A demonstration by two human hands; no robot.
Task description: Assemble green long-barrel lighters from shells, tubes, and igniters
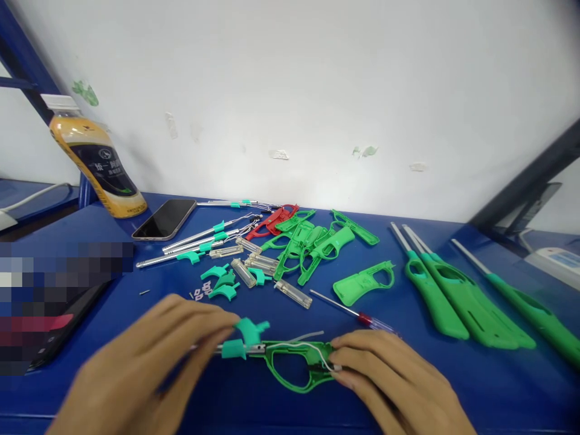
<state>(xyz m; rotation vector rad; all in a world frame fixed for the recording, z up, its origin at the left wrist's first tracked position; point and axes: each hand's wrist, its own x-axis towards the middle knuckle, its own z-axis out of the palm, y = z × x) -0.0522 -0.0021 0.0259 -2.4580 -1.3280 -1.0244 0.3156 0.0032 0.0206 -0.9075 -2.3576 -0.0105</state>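
My left hand (167,356) is closed, pinching a teal trigger (252,331) between thumb and fingers. Just below that trigger runs a metal lighter tube (257,348) with a teal collar (233,348); its left end is covered by my fingers. The tube meets a green lighter housing half (286,385), which lies with its open inner side up. A white wire (301,344) crosses from the tube to the handle. My right hand (389,374) grips the handle end, hiding most of it, with fingertips near a small dark part inside.
Behind my hands lie several green housing halves (365,283), a red one (274,222), clear fuel tanks (293,294), wired tubes (190,243) and teal triggers (224,291). A screwdriver (362,317), finished-looking lighters (437,296), a phone (165,219) and a bottle (97,163) surround them. A white wall (317,78) rises behind.
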